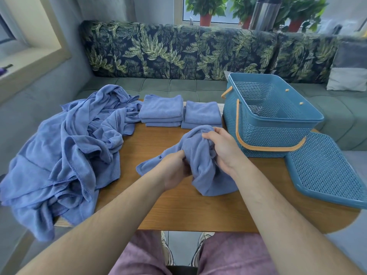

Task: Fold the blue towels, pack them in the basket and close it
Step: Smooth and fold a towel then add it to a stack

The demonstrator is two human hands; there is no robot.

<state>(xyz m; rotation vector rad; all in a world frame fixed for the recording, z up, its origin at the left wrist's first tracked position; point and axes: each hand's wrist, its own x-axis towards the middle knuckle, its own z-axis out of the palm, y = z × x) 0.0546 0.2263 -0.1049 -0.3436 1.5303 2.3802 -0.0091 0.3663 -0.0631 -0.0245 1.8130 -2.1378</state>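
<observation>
The person holds 1 blue towel [198, 155] above the middle of the table [178, 211]. Both hands are closed on it. The left hand [174, 169] grips the cloth at its left side with curled fingers, and the right hand [220, 149] clutches the bunched upper part from the right. The towel is crumpled. Its long axis runs roughly from the far side toward the person, its lower end rests on the table and a flap trails out to the left.

Behind it, at the table's far edge, stand 2 stacks of folded towels side by side: the left stack [161, 110] and the right stack [201, 114], which sits just beyond the held towel. A large heap of unfolded towels [65, 155] covers the left end of the table and hangs over its edges.

The basket [264, 135] is on the right, blue perforated plastic, open on top, with no towels visible in it. Its long side points away from the person. An orange handle [258, 148] hangs lowered round its near end. The lid [327, 171] lies flat just beside it, to the near right.

The table is brown wood with a rounded right corner. Beyond it runs a grey-green sofa [178, 86] with leaf-print back cushions [158, 48]. On the sill above are potted plants [206, 8] and a metal flask [264, 12].
</observation>
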